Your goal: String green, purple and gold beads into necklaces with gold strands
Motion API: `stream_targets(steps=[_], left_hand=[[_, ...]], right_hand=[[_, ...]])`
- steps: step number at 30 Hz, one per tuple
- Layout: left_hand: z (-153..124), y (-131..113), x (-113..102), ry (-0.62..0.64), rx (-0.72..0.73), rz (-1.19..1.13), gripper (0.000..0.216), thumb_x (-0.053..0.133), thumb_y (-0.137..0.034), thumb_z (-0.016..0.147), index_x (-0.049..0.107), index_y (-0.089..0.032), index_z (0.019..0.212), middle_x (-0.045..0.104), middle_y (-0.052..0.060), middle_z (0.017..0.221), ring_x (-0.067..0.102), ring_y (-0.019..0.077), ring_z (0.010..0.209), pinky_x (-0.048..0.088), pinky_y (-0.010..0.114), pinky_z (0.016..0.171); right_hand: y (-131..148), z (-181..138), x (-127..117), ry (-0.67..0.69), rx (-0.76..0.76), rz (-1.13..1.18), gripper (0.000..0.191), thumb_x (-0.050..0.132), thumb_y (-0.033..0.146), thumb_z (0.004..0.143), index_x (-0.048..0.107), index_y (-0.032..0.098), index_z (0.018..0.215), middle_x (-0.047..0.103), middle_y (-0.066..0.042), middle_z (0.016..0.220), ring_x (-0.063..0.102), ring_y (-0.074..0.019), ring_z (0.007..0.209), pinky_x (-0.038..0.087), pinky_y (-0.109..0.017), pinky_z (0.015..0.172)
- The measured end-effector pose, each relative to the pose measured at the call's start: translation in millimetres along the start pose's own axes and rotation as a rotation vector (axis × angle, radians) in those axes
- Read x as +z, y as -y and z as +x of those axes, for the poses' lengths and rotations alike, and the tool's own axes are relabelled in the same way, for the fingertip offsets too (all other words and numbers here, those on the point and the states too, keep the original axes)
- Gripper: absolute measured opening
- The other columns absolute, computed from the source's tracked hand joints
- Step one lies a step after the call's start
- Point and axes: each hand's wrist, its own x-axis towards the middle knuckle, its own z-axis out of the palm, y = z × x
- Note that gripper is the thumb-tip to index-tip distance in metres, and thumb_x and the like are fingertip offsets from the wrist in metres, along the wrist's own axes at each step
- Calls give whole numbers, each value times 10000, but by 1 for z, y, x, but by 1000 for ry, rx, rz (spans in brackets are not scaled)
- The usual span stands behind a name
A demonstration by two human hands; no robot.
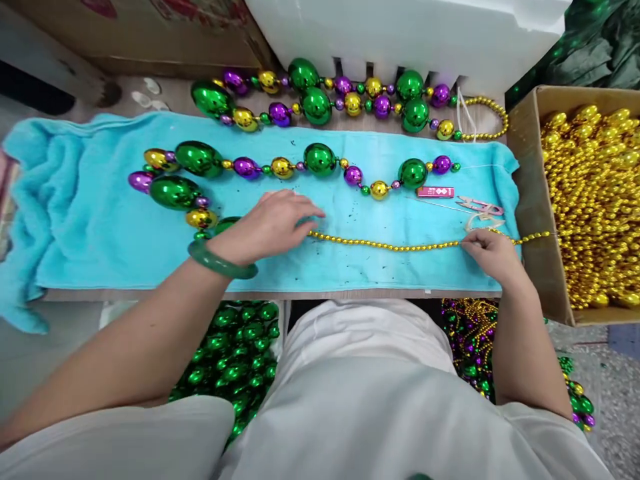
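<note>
A string of small gold beads (390, 248) stretches across the turquoise towel (350, 270). My right hand (493, 257) pinches it near the towel's right end. At its other end hovers my left hand (275, 223), thumb and forefinger apart beside the first beads; a green bangle (223, 261) circles that wrist. Further back curves a necklace of large green, purple and gold beads (320, 160), partly hidden by my left hand. A thin thread trails from its right end. Close to my right hand lie a pink packet (435, 192), pink thread snips (480, 205) and a loop of white string (485, 221).
A cardboard box (533, 200) full of gold bead strings (595, 213) stands at the right. Another bead necklace (353, 104) lies behind the towel, against a white container (400, 40). Below the table edge are green beads (240, 347) and mixed bead strings (470, 333).
</note>
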Motion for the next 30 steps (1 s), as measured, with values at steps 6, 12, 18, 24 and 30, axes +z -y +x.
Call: stream_targets(steps=[6,12,18,24,30], left_hand=[[-37,20,10,49,-22,118,282,498,-256,843,641,-219,1083,622,79,1111,477,269,1118,350,463,962],[-43,15,19,-24,7,98,303,553,-349,850,606,-231,1125,593,75,1162,441,270,1149,315,447,974],[-34,2,30,-73,41,92,211,486,-310,888,656,-242,994,546,70,1266,412,288,1188,283,479,977],[-38,7,31,-88,8,100,226,444,-269,903,660,-220,946,584,67,1199,443,274,1144,284,469,976],[-40,3,27,-82,-17,77,251,504,-282,864,630,-214,1071,566,89,1223,443,289,1130,288,487,978]], right_hand=[[0,7,-2,69,172,-134,261,540,395,657,679,204,769,645,-29,664,555,-193,613,378,-308,588],[-10,14,6,72,263,-138,269,552,439,594,651,238,743,634,-22,641,563,-214,578,403,-333,554],[-4,2,8,32,275,-152,302,558,473,614,638,254,806,609,-9,636,546,-205,576,399,-334,552],[0,-4,7,-83,374,-121,347,602,480,590,685,258,843,618,-6,681,540,-198,629,395,-327,568],[1,-4,7,-79,381,-151,324,605,482,602,692,261,821,606,-9,613,555,-217,619,399,-335,558]])
